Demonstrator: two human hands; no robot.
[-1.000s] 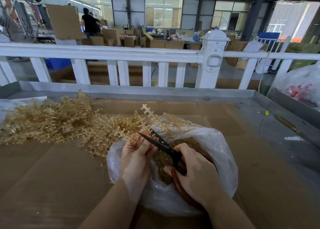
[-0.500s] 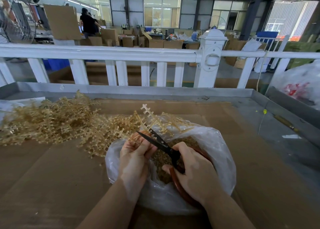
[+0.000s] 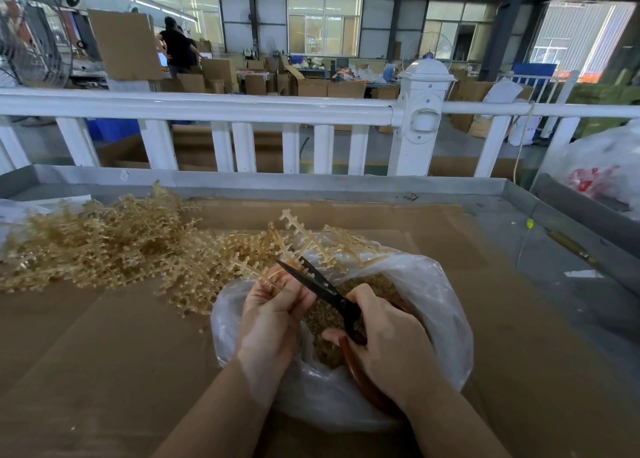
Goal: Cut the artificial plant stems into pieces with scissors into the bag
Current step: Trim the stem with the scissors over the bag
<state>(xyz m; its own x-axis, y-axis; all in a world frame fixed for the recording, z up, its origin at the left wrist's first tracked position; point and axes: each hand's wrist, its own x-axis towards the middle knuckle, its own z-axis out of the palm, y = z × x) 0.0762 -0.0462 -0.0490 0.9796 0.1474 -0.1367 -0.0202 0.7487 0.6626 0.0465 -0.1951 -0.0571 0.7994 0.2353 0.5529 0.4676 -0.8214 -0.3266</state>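
Now the pale gold plant stem (image 3: 294,239) sits just above frame centre, pinched in the curled fingers of the left hand (image 3: 273,305) over the clear plastic bag (image 3: 440,305). Right hand (image 3: 384,340) grips the black scissors (image 3: 322,288), blades parted around the stem. Uncut stems (image 3: 104,239) heap at middle left on the cardboard-covered table (image 3: 104,353), white railing (image 3: 207,106) behind.

Left hand (image 3: 273,305) pinching, right hand (image 3: 384,343) curled, grip apparently closed
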